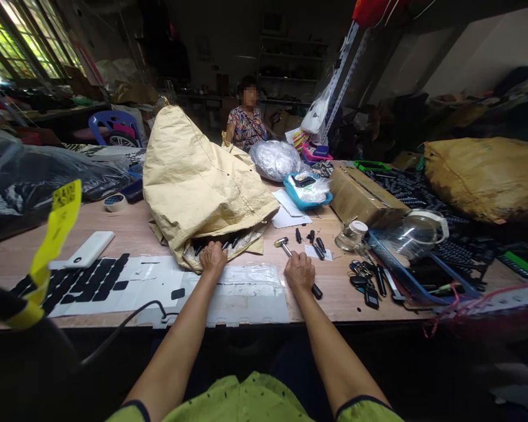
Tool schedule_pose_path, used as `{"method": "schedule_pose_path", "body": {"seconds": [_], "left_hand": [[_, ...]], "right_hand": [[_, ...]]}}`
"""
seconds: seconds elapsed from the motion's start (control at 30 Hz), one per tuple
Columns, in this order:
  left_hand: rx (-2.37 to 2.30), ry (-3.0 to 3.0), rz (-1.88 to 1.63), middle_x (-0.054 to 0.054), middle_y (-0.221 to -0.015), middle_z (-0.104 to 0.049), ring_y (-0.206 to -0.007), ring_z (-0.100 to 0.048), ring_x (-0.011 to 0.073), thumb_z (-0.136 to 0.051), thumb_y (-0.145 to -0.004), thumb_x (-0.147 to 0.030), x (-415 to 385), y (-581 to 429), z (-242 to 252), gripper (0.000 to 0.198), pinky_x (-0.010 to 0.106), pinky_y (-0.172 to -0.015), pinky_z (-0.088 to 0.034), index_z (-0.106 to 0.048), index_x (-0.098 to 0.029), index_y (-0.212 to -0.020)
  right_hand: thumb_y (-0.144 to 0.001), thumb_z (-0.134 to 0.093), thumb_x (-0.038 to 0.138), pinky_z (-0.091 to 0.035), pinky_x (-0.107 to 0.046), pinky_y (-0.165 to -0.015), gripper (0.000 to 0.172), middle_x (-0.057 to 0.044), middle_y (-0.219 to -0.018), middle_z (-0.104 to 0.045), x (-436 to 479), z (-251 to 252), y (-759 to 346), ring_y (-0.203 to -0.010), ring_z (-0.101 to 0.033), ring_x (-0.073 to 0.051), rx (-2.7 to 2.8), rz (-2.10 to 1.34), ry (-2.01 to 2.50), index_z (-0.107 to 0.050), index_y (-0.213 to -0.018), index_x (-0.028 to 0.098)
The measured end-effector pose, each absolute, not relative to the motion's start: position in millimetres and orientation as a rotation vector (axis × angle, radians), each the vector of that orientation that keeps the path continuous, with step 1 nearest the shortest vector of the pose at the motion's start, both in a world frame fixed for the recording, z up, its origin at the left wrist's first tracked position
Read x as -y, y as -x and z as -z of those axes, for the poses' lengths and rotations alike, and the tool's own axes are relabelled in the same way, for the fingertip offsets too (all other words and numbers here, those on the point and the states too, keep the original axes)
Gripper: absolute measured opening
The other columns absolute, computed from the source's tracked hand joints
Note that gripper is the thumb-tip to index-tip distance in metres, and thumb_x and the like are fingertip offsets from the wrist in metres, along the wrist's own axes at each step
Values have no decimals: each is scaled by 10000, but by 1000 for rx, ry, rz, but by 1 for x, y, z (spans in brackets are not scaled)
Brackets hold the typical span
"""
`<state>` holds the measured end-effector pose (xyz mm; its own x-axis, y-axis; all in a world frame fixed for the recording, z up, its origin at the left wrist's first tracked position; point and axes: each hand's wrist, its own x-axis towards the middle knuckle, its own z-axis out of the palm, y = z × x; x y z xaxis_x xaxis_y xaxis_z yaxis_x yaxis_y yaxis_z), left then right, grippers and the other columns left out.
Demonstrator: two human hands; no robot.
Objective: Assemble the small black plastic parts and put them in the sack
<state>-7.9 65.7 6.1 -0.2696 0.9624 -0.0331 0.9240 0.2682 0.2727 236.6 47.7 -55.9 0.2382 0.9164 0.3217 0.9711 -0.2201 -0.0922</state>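
Note:
My right hand (299,271) is wrapped around a small hammer (286,248) lying on the table. Its head sticks out beyond my fingers and the black end of its handle shows behind them. At the mouth of a big tan paper sack (198,176) is my left hand (213,258), fingers curled in among dark pieces. What they grip, if anything, is hidden. Beneath that hand, a clear plastic sheet (246,299) covers the table's front edge. Several small black pieces (320,245) lie just beyond the hammer.
White sheets with black stickers (92,281) and a white box-shaped device (90,249) are at left. On the right stand a glass jar (351,236), a carton (365,196), a blue tray (422,281) and key fobs (371,296). A person (246,120) sits across the table.

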Motion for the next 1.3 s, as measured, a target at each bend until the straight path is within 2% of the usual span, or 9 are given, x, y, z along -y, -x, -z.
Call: {"method": "schedule_pose_path", "body": {"seconds": [0.17,0.27,0.37,0.43,0.73,0.97,1.3], "left_hand": [[-2346,-1769,-639,116,-1072,-664,-1040,-587,283,-549,-871,-237,-49,16,-7,198,377,-870,-451,-647,-193,-1038],[-2029,-1907,-819,60,-1006,-678,-972,-592,241,-607,-832,-220,-32,10,0,148,350,-864,-458,-644,-222,-975],[-1651,-2020,-753,17,-911,-683,-923,-596,217,-684,-770,-205,-21,-4,10,113,329,-842,-465,-660,-233,-876],[-1561,-2036,-681,13,-880,-684,-907,-595,215,-714,-738,-196,-20,-11,17,114,326,-826,-466,-665,-228,-836],[-1546,-2046,-657,32,-945,-678,-977,-594,229,-694,-726,-169,-32,-8,30,162,353,-889,-466,-674,-216,-879],[-1553,-2029,-717,32,-920,-667,-944,-595,230,-753,-720,-264,-34,-8,35,165,351,-865,-467,-706,-217,-870],[-1486,-2005,-827,20,-850,-650,-891,-594,224,-787,-673,-223,-41,-3,50,177,346,-812,-464,-730,-231,-840]], "right_hand": [[-943,-449,225,-310,-299,-685,258,-97,-972,-558,-47,57,-236,-911,-484,-211,1776,296,2235,-647,-1104,191],[-943,-440,221,-310,-301,-685,261,-98,-972,-558,-47,56,-236,-916,-484,-213,1772,298,2238,-648,-1099,193],[-942,-438,220,-312,-302,-685,259,-99,-970,-559,-46,56,-237,-915,-483,-214,1767,298,2243,-650,-1089,195],[-940,-446,224,-313,-300,-688,254,-100,-969,-558,-46,55,-236,-914,-484,-214,1768,299,2243,-651,-1087,194],[-949,-430,227,-307,-299,-694,274,-100,-985,-563,-45,53,-235,-926,-487,-216,1772,284,2265,-646,-1113,191],[-952,-419,215,-320,-304,-702,278,-102,-973,-565,-44,51,-234,-919,-488,-214,1767,279,2262,-645,-1110,185],[-955,-411,215,-323,-300,-697,278,-108,-997,-584,-44,46,-233,-943,-505,-219,1766,223,2267,-651,-1091,181]]}}
